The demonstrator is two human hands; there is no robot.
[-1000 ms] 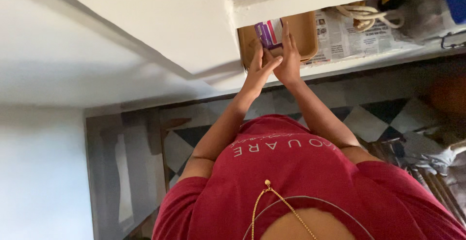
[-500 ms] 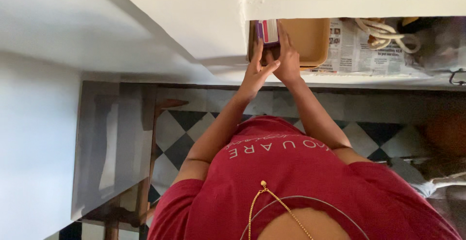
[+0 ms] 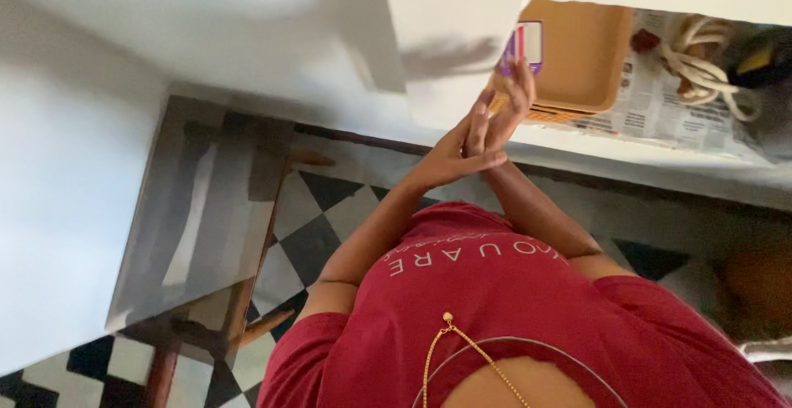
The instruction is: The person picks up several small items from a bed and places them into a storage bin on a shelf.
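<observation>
Both arms raised toward shelf, right hand [image 3: 510, 99] fingers extended, fingertips touching small purple-and-white box [image 3: 523, 45] at tan tray [image 3: 582, 57] edge (grip state unclear), left hand [image 3: 456, 150] open, pressed against right wrist, holding nothing

Two hands are counted, left hand [image 3: 452, 154] and right hand [image 3: 505, 107]. One purple packet [image 3: 523, 45], one tan basket [image 3: 577, 53], one coiled rope [image 3: 709, 57] and one newspaper lining [image 3: 660, 111] are recorded.

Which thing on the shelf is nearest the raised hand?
The small purple box, just above the right hand; the tan tray and coiled rope lie farther right.
</observation>
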